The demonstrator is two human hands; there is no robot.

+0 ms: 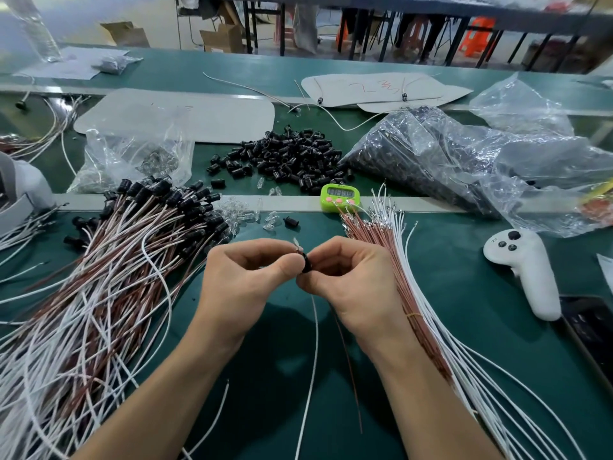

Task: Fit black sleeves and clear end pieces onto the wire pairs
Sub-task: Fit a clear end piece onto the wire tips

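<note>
My left hand (245,273) and my right hand (351,273) meet at the middle of the green table. Between their fingertips sits a black sleeve (307,262) on a wire pair (313,343), one white and one brown wire hanging down towards me. The right hand pinches the sleeve and the left hand pinches the wire tips, where a small clear end piece (296,242) sticks up. Loose black sleeves (285,157) lie heaped further back. Clear end pieces (242,214) are scattered by the table's white strip.
A large pile of finished wire pairs (109,277) lies at left. A bundle of bare wire pairs (414,293) fans out at right. A green timer (340,197), a white controller (524,267), a phone (590,333) and plastic bags (464,161) surround the work spot.
</note>
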